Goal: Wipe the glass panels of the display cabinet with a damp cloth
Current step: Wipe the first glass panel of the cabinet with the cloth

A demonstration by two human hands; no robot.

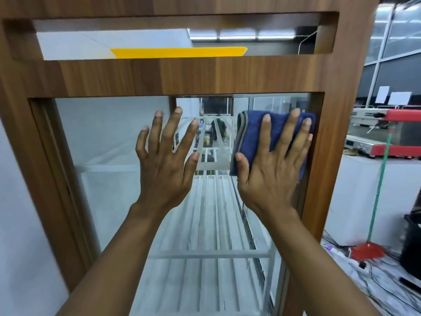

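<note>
A wood-framed display cabinet (205, 76) fills the view, with a large glass panel (109, 137) set in its brown frame. My right hand (275, 163) lies flat with spread fingers on a folded blue cloth (250, 133), pressing it against the glass near the panel's upper right corner. My left hand (166, 160) is spread flat on the glass beside it, about mid-panel, holding nothing. Pale shelves and reflections show through the glass below both forearms.
A narrow upper opening in the cabinet shows a yellow tray edge (177, 52). To the right stand a red and silver machine (387, 133) on a white counter, a green-handled red mop (376, 201), a black bin (412, 242) and floor cables.
</note>
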